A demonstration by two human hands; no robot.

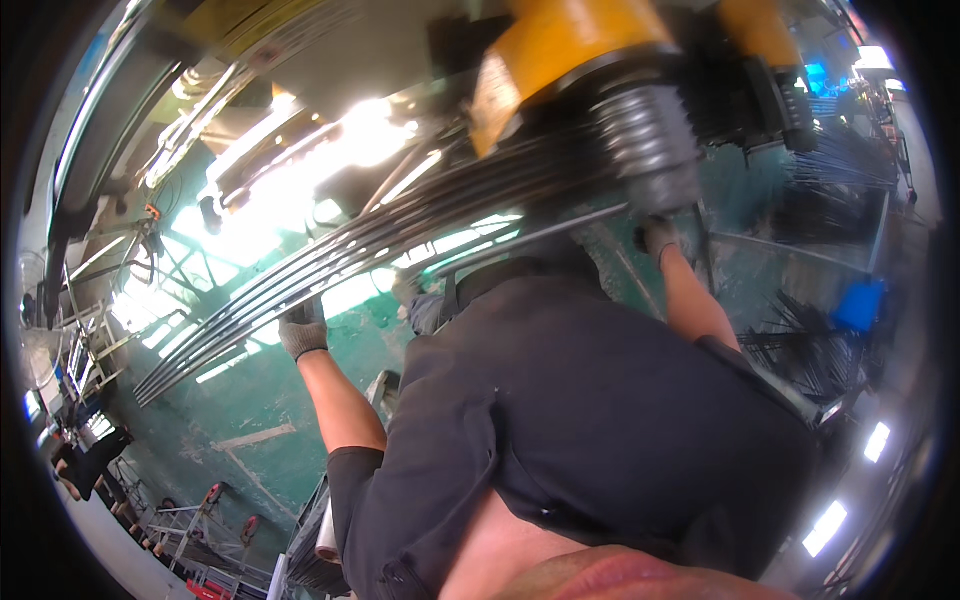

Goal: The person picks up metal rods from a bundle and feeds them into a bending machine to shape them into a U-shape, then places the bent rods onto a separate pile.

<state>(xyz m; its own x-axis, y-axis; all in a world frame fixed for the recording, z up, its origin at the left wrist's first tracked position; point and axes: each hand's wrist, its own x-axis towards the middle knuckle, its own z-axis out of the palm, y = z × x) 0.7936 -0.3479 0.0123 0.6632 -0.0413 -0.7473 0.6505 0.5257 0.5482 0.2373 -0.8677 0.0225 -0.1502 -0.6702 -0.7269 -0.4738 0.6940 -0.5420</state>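
Dark cloth of my shirt (620, 400) fills the lower middle, nearest the camera, its sleeves ending near my elbows. At the top, close and blurred, hangs a yellow machine (585, 45) with a ribbed metal cylinder (650, 140) below it. A loose bundle of long metal rods (250, 305) slants across the view in front of me, from low on the left up to the right, where it blurs near the cylinder. Over on the left, the rods fan slightly apart.

My left grip (304, 325), in a grey glove (303, 342), is grasping the lower edge of the bundle, some way in from the left-hand ends. My right grip (656, 236), also gloved, is just below the cylinder; its fingers are partly hidden, so I cannot tell whether it is clenched or released.

Beneath everything is a worn green floor (165, 435) with bright patches of light. At the right sits a blue bin-like shape (860, 305); I cannot see into it to tell its contents. Thin dark rods (800, 345) lie in a heap beside it. At lower left stands a metal cart (195, 530) with red-rimmed wheels (248, 530).
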